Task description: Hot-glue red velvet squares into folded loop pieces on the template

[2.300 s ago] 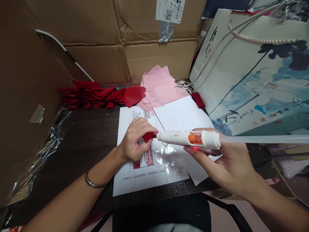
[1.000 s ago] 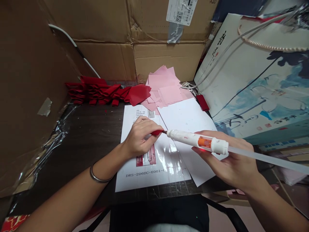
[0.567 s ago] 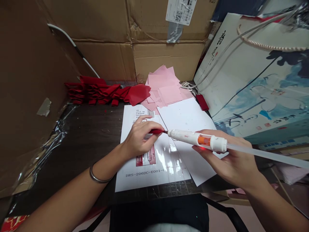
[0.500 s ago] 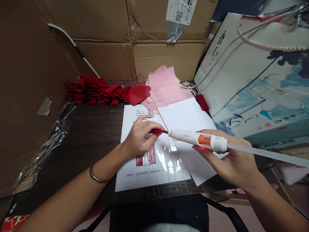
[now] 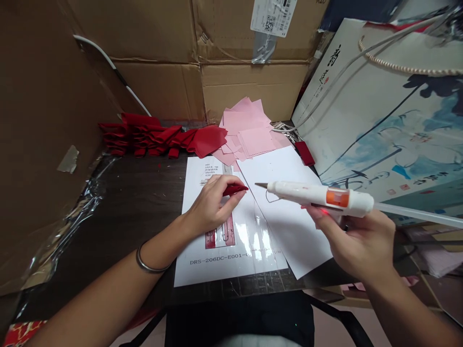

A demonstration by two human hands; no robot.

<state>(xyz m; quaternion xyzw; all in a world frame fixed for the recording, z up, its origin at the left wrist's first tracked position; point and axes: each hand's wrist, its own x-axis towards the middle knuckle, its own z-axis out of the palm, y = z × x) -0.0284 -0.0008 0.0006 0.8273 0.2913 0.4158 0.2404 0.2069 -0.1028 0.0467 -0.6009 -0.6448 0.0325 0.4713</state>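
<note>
Above the printed white sheet (image 5: 202,262), my left hand (image 5: 213,205) is closed, pinching a small folded red piece (image 5: 235,189) between thumb and fingers. Most of that piece is hidden in the hand, and I cannot tell what it is made of. My right hand (image 5: 361,241) grips a white hot glue gun (image 5: 307,193) with an orange window and a pale glue stick running out of its back. The gun's metal nozzle points left, a short gap away from the red piece. Under the gun lies a second white sheet (image 5: 285,173).
A row of folded red pieces (image 5: 144,137) lies at the back left, beside a heap of pink paper squares (image 5: 249,132). Cardboard (image 5: 253,89) walls the back and left. A painted paper bag (image 5: 379,120) stands right, with a cable (image 5: 336,72) across it.
The glue gun has drawn back to the right, its nozzle leaving the red piece. My left hand stays nearly in place, its fingers curled in more around the piece.
</note>
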